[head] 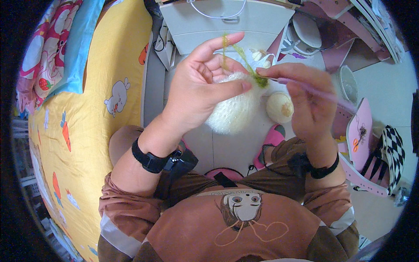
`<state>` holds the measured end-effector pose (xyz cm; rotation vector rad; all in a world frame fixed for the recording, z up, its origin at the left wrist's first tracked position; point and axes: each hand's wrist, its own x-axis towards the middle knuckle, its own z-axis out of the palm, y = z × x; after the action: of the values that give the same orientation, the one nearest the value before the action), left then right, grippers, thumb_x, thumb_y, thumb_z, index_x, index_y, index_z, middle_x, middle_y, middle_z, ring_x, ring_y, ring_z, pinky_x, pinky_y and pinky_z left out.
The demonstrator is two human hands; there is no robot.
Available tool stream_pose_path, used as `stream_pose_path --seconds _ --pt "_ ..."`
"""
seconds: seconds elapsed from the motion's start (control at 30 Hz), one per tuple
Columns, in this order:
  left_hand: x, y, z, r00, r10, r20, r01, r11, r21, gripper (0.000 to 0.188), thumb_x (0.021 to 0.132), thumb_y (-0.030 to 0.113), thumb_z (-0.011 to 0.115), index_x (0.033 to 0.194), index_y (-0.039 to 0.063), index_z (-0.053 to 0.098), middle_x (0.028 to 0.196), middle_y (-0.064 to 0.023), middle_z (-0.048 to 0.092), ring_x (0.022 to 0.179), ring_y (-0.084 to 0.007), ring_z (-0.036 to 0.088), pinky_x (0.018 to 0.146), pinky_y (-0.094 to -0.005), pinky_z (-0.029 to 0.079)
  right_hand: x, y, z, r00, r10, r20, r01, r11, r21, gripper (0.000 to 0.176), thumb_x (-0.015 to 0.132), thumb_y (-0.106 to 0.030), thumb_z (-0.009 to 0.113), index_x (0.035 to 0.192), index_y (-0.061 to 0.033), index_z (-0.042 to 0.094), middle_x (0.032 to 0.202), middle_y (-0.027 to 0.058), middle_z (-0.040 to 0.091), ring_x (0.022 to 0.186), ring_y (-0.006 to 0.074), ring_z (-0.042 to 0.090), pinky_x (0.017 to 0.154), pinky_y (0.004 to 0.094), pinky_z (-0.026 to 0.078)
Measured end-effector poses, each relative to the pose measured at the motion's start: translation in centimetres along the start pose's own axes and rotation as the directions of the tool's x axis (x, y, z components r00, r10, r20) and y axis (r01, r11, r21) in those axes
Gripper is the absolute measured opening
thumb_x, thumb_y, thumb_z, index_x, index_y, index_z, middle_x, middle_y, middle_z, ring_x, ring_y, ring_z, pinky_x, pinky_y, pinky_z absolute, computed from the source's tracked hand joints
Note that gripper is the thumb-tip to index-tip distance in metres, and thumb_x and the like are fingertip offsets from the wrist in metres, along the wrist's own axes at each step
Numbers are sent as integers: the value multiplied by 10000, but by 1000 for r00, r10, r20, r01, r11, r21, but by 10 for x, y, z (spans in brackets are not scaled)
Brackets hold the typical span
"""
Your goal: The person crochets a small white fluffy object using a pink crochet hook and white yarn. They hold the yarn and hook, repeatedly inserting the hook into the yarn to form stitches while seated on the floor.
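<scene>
My left hand (199,82) pinches the upper edge of a fluffy white crocheted piece (230,113), which hangs below my thumb. Green fuzzy yarn (241,54) loops over my raised left index finger and runs down to a small green patch (261,81) at the edge of the white piece. Gripped in my right hand (309,95) is a crochet hook (304,86) with a light purple handle, blurred along its length. Its metal tip meets the green stitches. A ball of cream yarn (279,106) lies on the floor just beyond the white piece.
A bed with a yellow printed sheet (93,131) runs along my left. White drawers (226,29) stand ahead, with a white plastic bag (263,59) before them. To the right are a bin (347,83) and a pink board (361,131) with orange-handled scissors (355,144).
</scene>
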<state>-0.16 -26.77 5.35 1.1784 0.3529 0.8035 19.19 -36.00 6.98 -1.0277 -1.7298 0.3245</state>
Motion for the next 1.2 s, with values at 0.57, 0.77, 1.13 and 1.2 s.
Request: stream_pose_path --seconds 0.57,0.77,1.13,1.2 --pt "-2 -7 2 975 -214 54 220 922 -320 795 772 -128 635 1474 23 296 1079 -126 679 968 -194 677 882 -296 532 -5 -4 20 942 -331 61 318 816 -482 348 698 -87 719 1042 -140 731 1080 118 648 908 270 648 740 336 532" --pt "-3 -2 3 991 -136 9 133 956 -263 789 777 -121 675 1458 12 302 1022 -121 689 932 -188 684 854 -287 541 0 -9 9 954 -292 65 289 848 -443 317 746 -48 708 1049 -140 725 1098 125 643 940 267 645 781 342 528" --pt "-2 -1 4 997 -38 -74 27 989 -146 798 773 -99 690 1467 15 313 954 -81 699 870 -144 684 811 -249 537 -2 -6 11 989 -75 -124 85 993 85 156 970 -113 528 1089 -66 618 1061 183 689 916 271 682 808 353 543" --pt "-2 0 4 997 -41 -67 30 986 -163 799 769 -102 692 1465 14 316 958 -78 699 869 -141 684 812 -248 537 -1 -5 9 988 15 -157 16 981 195 166 995 -139 503 1084 -28 587 1049 188 691 929 259 681 824 357 543"
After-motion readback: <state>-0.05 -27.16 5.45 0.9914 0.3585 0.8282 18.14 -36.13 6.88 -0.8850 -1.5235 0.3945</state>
